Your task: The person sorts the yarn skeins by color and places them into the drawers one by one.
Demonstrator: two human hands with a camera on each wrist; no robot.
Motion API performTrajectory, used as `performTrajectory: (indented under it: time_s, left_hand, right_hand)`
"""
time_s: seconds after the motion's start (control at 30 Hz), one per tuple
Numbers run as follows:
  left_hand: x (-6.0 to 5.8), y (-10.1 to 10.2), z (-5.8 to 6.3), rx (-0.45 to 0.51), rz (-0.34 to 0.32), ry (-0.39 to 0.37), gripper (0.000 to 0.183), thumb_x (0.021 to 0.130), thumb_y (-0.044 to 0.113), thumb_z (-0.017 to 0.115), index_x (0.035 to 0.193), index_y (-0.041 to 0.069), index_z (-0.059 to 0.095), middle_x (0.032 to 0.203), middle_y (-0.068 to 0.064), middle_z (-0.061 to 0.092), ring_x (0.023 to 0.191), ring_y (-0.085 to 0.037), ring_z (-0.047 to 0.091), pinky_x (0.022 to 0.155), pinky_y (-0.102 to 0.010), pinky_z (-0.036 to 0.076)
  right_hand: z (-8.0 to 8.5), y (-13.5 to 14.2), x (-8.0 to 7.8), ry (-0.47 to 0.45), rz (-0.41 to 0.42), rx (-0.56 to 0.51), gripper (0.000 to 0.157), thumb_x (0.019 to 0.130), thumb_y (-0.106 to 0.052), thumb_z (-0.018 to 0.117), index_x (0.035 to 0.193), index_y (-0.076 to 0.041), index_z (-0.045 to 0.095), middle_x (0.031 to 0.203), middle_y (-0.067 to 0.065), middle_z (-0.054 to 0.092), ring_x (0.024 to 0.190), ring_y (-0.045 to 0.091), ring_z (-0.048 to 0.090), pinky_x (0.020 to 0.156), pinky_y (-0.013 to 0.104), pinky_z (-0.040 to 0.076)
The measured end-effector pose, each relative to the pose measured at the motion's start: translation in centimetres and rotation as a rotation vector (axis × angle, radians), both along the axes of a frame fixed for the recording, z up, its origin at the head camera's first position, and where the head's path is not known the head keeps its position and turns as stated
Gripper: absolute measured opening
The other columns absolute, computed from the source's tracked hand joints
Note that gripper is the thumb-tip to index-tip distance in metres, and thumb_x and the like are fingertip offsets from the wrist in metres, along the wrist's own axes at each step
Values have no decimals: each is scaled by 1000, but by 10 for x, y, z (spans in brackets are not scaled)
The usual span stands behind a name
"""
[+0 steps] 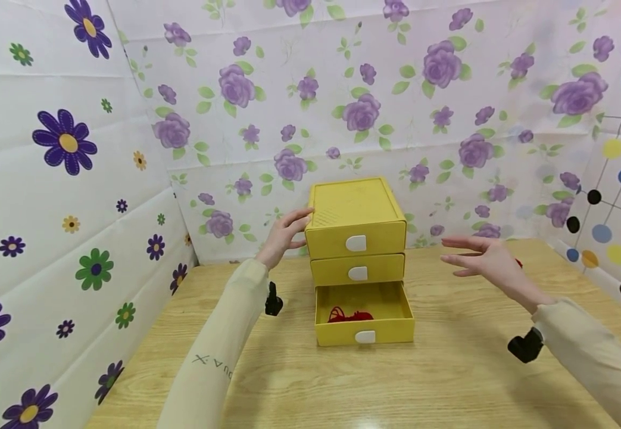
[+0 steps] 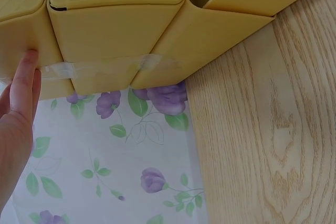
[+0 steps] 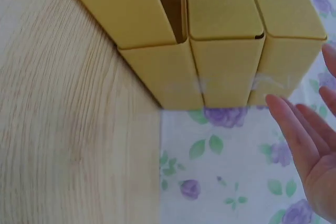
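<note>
A yellow three-drawer box (image 1: pixel 355 202) stands on the table, its bottom drawer (image 1: pixel 365 332) pulled out and the upper two closed. Inside that drawer lies a red item with a thin cord loop (image 1: pixel 350 316). My left hand (image 1: pixel 284 235) rests its fingertips on the box's left side near the top; in the left wrist view one finger (image 2: pixel 23 85) lies against the yellow wall. To the right of the box, my right hand (image 1: pixel 484 262) is held in the air, fingers extended and apart from it. The right wrist view shows nothing between its fingers (image 3: pixel 294 129).
The wooden table (image 1: pixel 310 387) reaches back to a wall covering with purple roses (image 1: pixel 361 113). A daisy-patterned covering (image 1: pixel 69 143) borders the left, a dotted one (image 1: pixel 615 149) the right. A bit of red (image 1: pixel 519 262) shows behind my right hand. Clear tape (image 2: pixel 105 66) runs along the box's side.
</note>
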State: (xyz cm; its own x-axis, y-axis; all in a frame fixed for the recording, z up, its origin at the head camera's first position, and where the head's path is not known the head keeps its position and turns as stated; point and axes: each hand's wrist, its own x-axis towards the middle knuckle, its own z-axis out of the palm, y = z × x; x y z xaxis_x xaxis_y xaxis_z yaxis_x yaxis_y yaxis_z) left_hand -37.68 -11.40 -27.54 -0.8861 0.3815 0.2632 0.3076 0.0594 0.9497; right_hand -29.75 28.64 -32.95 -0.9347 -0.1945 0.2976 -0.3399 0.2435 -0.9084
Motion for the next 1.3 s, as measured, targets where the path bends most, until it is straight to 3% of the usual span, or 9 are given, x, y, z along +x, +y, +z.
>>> performTrajectory:
  time_s: [0.17, 0.27, 0.37, 0.53, 0.63, 0.7, 0.8, 0.93, 1.3]
  left_hand:
    - [0, 0, 0, 8, 1, -8, 42, 96, 18, 47, 135, 5, 43, 134, -8, 38, 108, -26, 43, 85, -45, 43]
    - [0, 0, 0, 12, 1, -8, 41, 96, 18, 48, 135, 5, 43, 134, -8, 39, 108, -26, 44, 85, -45, 43]
    - [0, 0, 0, 15, 2, -8, 41, 96, 18, 48, 135, 5, 43, 133, -8, 39, 108, -26, 44, 84, -44, 44]
    - [0, 0, 0, 9, 3, 4, 41, 96, 19, 47, 135, 5, 44, 134, -8, 39, 108, -27, 44, 84, -44, 44]
    - [0, 0, 0, 10, 1, 8, 41, 96, 19, 47, 135, 6, 44, 134, -8, 39, 108, -27, 44, 84, -44, 44]
    - [0, 0, 0, 15, -1, 6, 41, 96, 19, 48, 135, 6, 44, 134, -8, 39, 108, -26, 44, 84, -44, 44]
    - [0, 0, -1, 18, -4, 4, 41, 96, 19, 48, 134, 6, 44, 134, -7, 39, 108, -26, 44, 84, -44, 44]
    - [0, 0, -1, 22, -4, 5, 41, 96, 19, 48, 134, 5, 44, 134, -7, 40, 108, -26, 45, 84, -44, 44]
    - [1, 0, -1, 14, -8, 9, 41, 96, 19, 47, 135, 5, 43, 134, -9, 39, 108, -27, 44, 84, -44, 43]
  right_hand:
    - [-11, 13, -6, 15, -95, -35, 56, 82, -20, 69, 132, -3, 47, 130, 11, 45, 93, 9, 59, 73, 36, 50]
    - [-17, 20, -7, 36, -171, -43, 55, 83, -21, 68, 132, -6, 48, 121, 7, 53, 86, 10, 61, 50, 29, 51]
    - [-21, 27, -6, 64, -269, -44, 53, 83, -24, 68, 130, -9, 50, 104, -2, 62, 79, 11, 63, 33, 30, 41]
    - [-28, 36, -7, 70, -402, -20, 55, 82, -32, 68, 130, -10, 51, 101, -1, 64, 44, 6, 54, 29, 31, 30]
    - [-32, 41, -9, 66, -483, 53, 59, 82, -39, 66, 131, -11, 50, 116, 14, 57, 54, 4, 54, 39, 21, 41]
    - [-35, 44, -11, 59, -529, 89, 63, 82, -42, 64, 133, -9, 48, 125, 21, 48, 80, 10, 59, 58, 18, 48]
    - [-41, 50, -13, 47, -587, 111, 65, 83, -42, 62, 135, -7, 44, 132, 22, 40, 114, 27, 45, 85, 26, 43]
    - [-49, 56, -19, 41, -637, 98, 65, 84, -42, 62, 136, -7, 42, 136, 21, 36, 118, 37, 38, 92, 43, 36]
    - [-69, 68, -27, -16, -667, 83, 79, 82, -46, 62, 140, -2, 31, 139, 24, 27, 122, 44, 25, 93, 56, 27]
